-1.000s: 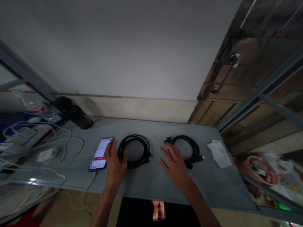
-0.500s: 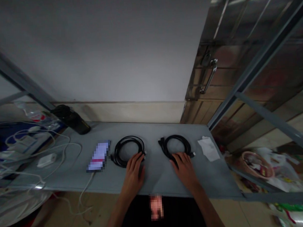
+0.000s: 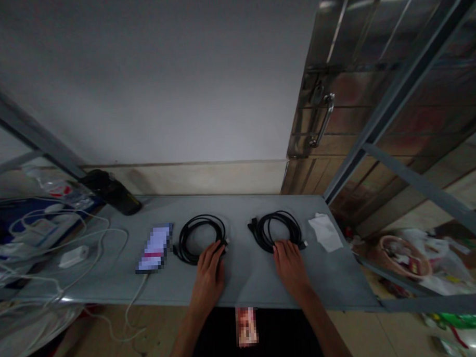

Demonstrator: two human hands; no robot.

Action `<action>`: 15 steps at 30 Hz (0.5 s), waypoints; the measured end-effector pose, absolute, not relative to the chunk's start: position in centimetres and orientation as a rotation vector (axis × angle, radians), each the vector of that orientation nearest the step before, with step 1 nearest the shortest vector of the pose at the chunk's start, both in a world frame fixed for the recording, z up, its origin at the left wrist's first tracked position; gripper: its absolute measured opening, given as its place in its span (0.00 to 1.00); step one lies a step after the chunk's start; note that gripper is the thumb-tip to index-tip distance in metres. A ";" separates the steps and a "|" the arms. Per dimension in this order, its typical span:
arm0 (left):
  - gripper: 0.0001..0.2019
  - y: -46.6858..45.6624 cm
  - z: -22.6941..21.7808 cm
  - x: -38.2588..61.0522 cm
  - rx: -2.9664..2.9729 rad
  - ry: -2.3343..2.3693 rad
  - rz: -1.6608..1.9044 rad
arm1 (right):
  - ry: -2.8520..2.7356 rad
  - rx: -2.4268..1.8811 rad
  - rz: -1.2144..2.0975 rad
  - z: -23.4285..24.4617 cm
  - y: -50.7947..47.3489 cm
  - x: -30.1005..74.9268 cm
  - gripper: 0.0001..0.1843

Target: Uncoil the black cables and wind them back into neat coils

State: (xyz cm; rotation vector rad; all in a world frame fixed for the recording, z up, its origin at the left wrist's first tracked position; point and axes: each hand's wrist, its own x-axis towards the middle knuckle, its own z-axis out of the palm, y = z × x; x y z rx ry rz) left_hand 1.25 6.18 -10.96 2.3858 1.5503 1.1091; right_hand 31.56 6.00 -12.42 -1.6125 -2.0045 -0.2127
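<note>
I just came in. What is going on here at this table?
A person at a grey table has both hands on coiled cables. The left hand rests on one black cable coil, and the right hand rests on a second black cable coil. A phone lies left of them, and a white tissue lies to the right.

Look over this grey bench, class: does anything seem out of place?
Loose white cables sprawl across the left end of the grey bench and droop over its edge, looking untidy beside the two neat black cable coils.
</note>
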 end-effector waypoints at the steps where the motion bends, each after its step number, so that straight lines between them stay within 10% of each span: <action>1: 0.31 6.2 -10.9 1.2 2.383 1.553 1.107 | -2.000 -1.612 -0.216 -12.5 6.0 31.6 0.17; 15: 0.27 6.2 -10.9 1.2 2.394 1.544 1.088 | -2.058 -1.603 -0.178 -12.5 6.2 31.8 0.15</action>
